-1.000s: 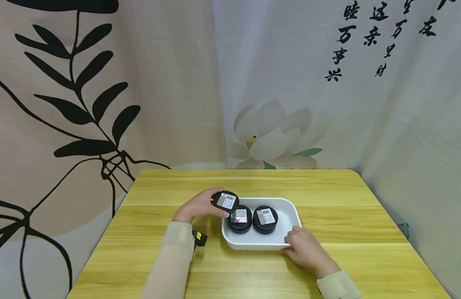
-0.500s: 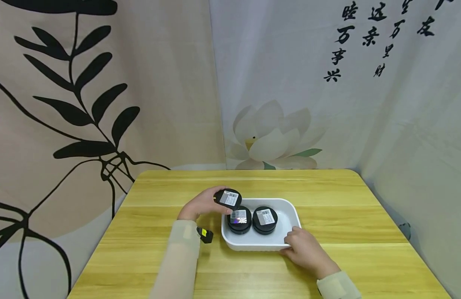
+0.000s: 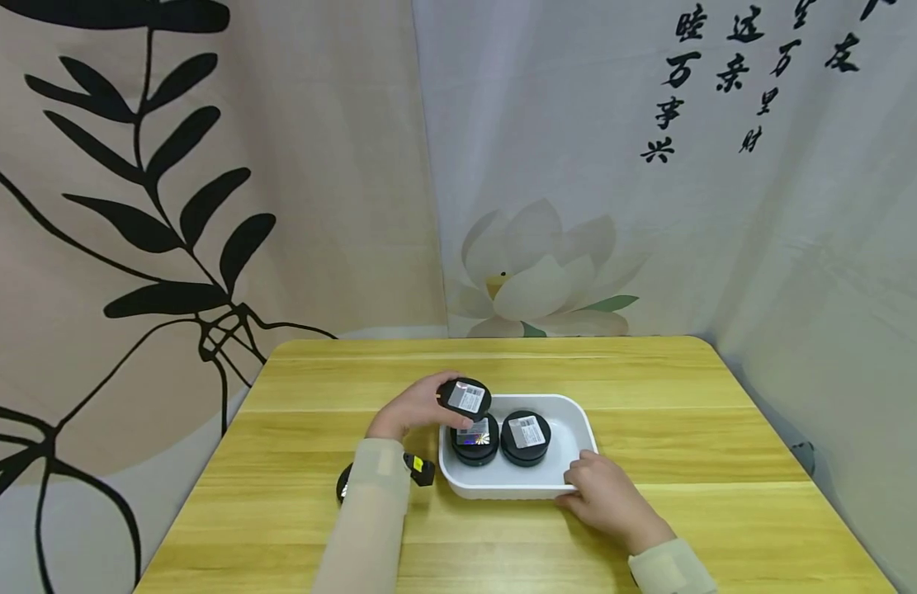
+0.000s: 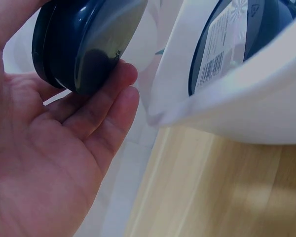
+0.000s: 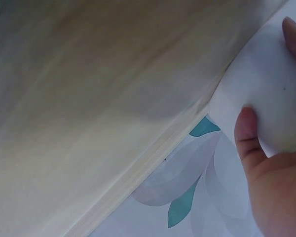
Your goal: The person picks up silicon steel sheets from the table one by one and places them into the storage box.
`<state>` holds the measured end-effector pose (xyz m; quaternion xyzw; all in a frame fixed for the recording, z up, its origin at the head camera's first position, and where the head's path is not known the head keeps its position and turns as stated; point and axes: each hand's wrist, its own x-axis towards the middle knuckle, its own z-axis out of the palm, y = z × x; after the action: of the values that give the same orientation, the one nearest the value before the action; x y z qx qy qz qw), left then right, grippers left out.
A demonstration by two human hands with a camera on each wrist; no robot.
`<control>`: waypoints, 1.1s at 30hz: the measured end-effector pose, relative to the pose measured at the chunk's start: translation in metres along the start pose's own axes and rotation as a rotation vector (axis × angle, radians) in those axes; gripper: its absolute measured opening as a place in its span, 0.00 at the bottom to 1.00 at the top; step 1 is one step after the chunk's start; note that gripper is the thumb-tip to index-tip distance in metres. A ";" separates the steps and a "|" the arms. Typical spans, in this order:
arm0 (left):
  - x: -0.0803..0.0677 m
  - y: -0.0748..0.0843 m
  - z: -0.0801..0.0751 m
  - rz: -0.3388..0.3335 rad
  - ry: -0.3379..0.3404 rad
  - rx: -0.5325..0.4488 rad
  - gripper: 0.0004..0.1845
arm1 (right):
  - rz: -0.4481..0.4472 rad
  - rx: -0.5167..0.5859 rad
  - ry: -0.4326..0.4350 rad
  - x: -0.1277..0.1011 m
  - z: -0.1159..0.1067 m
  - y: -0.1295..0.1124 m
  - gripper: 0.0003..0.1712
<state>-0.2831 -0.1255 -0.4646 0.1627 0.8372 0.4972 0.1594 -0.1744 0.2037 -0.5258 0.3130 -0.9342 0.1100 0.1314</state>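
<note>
Carried rightward over the past second, a black round tin point(image 3: 465, 397) now hangs above the left end of the white tray point(image 3: 577, 412), where a second ago it was short of the rim. From left, a small black object point(image 3: 343, 485), hidden until now, peeks out beside the beige sleeve point(image 3: 369, 520) on the wooden table point(image 3: 651, 371). The person's left hand point(image 3: 417, 404) grips the tin, fingers curled under its smooth base in the left wrist view point(image 4: 89, 44), with the labelled face turned up and tilted. Directly beneath it, a second black tin point(image 3: 476, 437) with a holographic sticker lies in the tray, touching a third tin point(image 3: 526, 436) to its right. At the tray's near right corner the right hand point(image 3: 602, 495) holds the rim, thumb and a fingertip point(image 5: 249, 133) pressed against the white wall point(image 5: 271, 98).

One risk from here: the held tin is tilted and sits over its neighbour, so a loose release could land it askew on that tin or clip the rim. Should the right hand slacken, the tray could slide on the smooth tabletop.
</note>
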 end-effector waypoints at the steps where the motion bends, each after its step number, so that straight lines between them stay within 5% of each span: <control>1: 0.001 0.001 0.001 0.001 -0.001 0.002 0.44 | 0.002 0.001 0.000 0.000 0.000 0.000 0.17; 20: 0.012 0.007 0.016 0.004 0.035 0.074 0.50 | 0.012 -0.003 -0.007 -0.001 -0.002 0.002 0.18; 33: 0.027 0.013 0.033 0.028 -0.009 0.118 0.51 | 0.000 -0.003 -0.021 0.000 0.001 0.002 0.18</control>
<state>-0.2915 -0.0819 -0.4707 0.1856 0.8619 0.4486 0.1466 -0.1753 0.2051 -0.5270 0.3138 -0.9357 0.1052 0.1222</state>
